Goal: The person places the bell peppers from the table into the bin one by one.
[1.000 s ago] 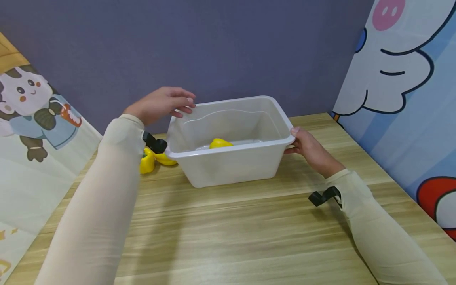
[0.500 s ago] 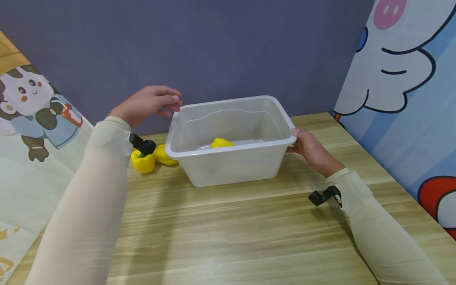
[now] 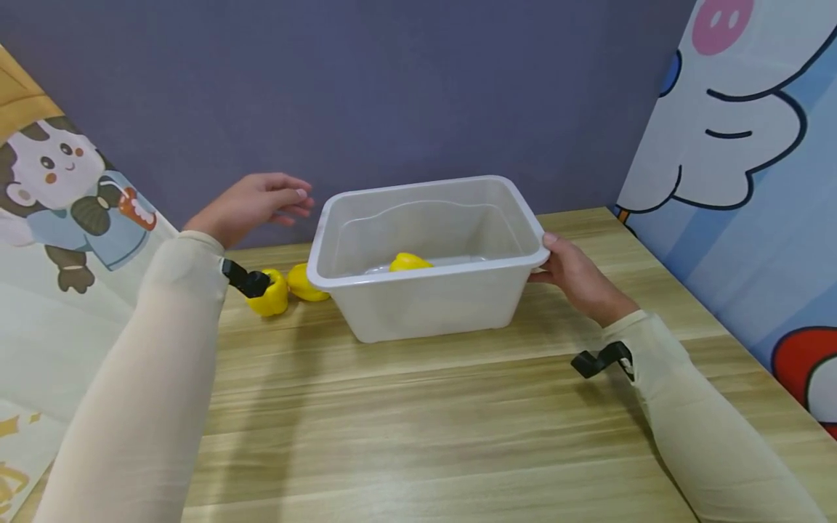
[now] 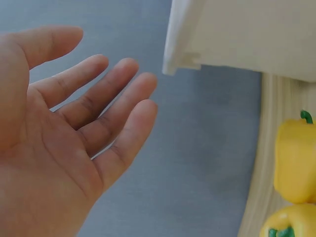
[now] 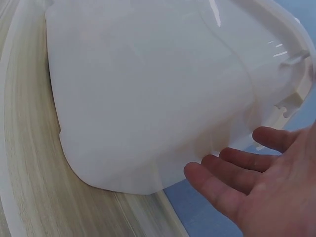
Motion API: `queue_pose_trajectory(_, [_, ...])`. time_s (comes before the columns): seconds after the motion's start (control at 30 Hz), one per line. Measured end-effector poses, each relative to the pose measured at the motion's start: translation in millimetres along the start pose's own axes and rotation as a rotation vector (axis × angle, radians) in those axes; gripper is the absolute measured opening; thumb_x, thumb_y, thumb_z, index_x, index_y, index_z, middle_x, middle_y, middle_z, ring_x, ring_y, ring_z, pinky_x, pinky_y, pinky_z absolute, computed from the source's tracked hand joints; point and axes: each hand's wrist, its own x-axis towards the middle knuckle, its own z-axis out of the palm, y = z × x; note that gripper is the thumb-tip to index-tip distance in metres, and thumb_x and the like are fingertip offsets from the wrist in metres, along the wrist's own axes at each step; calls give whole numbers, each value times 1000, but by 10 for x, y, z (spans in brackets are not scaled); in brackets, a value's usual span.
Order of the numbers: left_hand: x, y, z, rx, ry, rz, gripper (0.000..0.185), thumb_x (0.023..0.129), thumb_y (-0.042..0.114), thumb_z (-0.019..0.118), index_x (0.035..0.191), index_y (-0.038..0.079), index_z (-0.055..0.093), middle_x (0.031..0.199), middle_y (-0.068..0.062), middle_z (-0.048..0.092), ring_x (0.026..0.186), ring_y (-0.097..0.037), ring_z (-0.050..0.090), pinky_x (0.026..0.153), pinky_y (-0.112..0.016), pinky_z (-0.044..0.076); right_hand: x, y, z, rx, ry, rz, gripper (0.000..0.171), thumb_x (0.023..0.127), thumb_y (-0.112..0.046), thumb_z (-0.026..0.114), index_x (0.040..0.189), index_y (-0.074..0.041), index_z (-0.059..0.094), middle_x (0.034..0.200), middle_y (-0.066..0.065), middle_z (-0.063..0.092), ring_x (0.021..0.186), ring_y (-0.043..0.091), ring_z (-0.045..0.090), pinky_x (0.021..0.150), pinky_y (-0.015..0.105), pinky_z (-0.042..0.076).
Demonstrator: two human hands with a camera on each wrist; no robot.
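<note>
Currently the translucent white plastic bin point(image 3: 428, 290) stands upright on the wooden surface point(image 3: 418, 436), near the purple back wall point(image 3: 392, 87). One yellow pepper point(image 3: 408, 261) lies inside it on the bottom.

Right hand point(image 3: 575, 276): at the bin's right end, thumb on top of the rim, fingers tucked under the lip; it grips the rim. In the right wrist view the fingers point(image 5: 232, 170) lie just beside the underside of the rim, the bin wall point(image 5: 148, 98) filling most of the frame.

Left hand point(image 3: 251, 203): raised in the air to the left of the bin, apart from it, fingers relaxed and nearly straight, holding nothing. The left wrist view shows the palm point(image 4: 54, 148) with fingers spread loosely and the bin's corner point(image 4: 180, 54) above and beyond the fingertips, not touching.

Two more yellow peppers sit on the surface just left of the bin: one point(image 3: 269, 294) partly behind the black wrist strap point(image 3: 243, 278), the other point(image 3: 306, 283) close against the bin's left wall. Both also show at the right edge of the left wrist view point(image 4: 295, 163), green stems visible.

Cartoon-printed panels stand at the left point(image 3: 59, 218) and right point(image 3: 739, 145) sides
</note>
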Motion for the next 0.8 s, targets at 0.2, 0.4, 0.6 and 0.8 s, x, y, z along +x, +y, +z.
queue_pose_trajectory(0.2, [-20,-134,28,17,54,-5,56,105,43,48,149,8,43,141,-11,54,122,-22,55,100,-36,48,-2,4,13,-59,12,29,65,108,-53,24,156,-8,32,145,23,41,123,15,54,94,37,51])
queue_pose_trajectory(0.4, [-31,-313,53,-22,64,-20,55,105,43,49,148,8,45,139,-11,56,121,-21,57,96,-30,50,-6,-3,43,-107,34,42,74,105,-61,17,155,-7,30,143,25,43,123,17,55,95,43,49])
queue_pose_trajectory(0.6, [-49,-493,103,-54,44,-39,54,105,43,50,147,9,46,138,-10,56,123,-25,56,96,-30,51,-4,13,66,-109,50,65,70,106,-57,23,156,-8,30,144,23,42,124,19,52,96,46,49])
queue_pose_trajectory(0.8, [-69,-598,135,-47,16,-49,53,107,41,47,148,8,44,140,-15,55,123,-26,56,102,-42,48,2,28,67,-91,47,55,69,107,-54,24,154,-4,30,143,24,42,122,18,53,94,42,51])
